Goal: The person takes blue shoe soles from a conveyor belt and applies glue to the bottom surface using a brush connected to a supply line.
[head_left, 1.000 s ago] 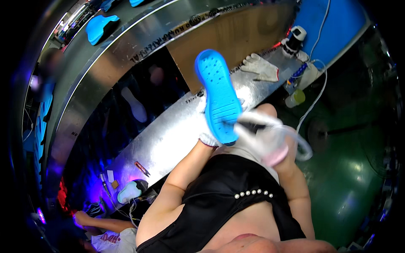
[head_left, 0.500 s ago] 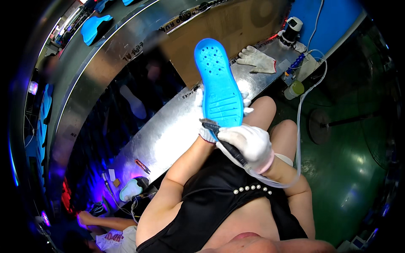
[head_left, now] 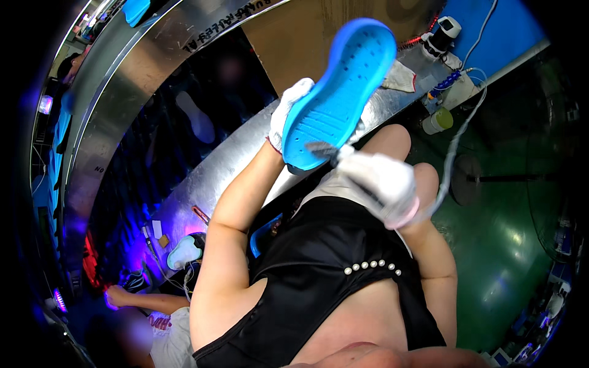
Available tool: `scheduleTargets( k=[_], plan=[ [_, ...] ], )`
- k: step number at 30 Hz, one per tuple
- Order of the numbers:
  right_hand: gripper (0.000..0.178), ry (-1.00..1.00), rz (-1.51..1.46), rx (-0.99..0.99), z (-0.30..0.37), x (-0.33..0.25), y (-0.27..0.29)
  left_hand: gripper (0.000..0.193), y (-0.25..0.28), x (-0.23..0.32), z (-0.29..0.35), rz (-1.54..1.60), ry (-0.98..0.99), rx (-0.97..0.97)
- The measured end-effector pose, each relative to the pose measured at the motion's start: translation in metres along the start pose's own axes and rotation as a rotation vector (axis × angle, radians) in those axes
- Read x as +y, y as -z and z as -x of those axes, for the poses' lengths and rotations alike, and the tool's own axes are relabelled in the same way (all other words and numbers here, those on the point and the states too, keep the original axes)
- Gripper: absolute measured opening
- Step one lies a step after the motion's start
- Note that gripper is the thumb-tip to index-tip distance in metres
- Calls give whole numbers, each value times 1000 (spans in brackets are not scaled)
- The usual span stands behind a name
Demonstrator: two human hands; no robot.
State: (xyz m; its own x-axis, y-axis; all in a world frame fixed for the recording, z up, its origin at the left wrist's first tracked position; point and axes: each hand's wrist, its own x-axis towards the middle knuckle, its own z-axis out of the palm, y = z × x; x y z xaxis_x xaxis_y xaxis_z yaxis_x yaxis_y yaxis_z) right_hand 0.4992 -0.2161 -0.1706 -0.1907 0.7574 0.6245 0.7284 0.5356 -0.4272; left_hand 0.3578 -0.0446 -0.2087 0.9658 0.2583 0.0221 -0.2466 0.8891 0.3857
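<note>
My left hand (head_left: 287, 113), in a white glove, is wrapped round a blue shoe sole (head_left: 337, 98) from below and the left side. The sole is tilted, its rimmed inner face toward me, with small holes at the far end and ridges nearer the heel. My right hand (head_left: 383, 187), gloved too and blurred by motion, grips a dark hose-fed brush (head_left: 322, 149). Its bristly tip is over the sole's heel end; whether it touches I cannot tell. A clear hose (head_left: 451, 159) trails from the right hand's side.
Beyond the sole lie a metal bench (head_left: 236, 150), a cardboard sheet (head_left: 291, 46) and a spare glove (head_left: 400, 78). Red snips (head_left: 199, 214) rest on the bench at left. A conveyor (head_left: 113, 92) carries blue soles. Another person's arm (head_left: 153, 302) is at lower left.
The sole has shifted up and right and tilted, showing its raised side wall. My right hand has moved slightly right, bringing the brush tip over the heel end.
</note>
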Motion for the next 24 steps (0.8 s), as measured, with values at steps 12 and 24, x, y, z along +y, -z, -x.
scheduleTargets(
  k=[12, 24],
  plan=[
    [15, -151, -231, -78, -12, -15, 3, 35, 26, 25, -15, -1064, -268, -247],
    [24, -13, -24, -174, -16, -19, 21, 23, -29, 40, 0, -1256, 66, 220]
  ],
)
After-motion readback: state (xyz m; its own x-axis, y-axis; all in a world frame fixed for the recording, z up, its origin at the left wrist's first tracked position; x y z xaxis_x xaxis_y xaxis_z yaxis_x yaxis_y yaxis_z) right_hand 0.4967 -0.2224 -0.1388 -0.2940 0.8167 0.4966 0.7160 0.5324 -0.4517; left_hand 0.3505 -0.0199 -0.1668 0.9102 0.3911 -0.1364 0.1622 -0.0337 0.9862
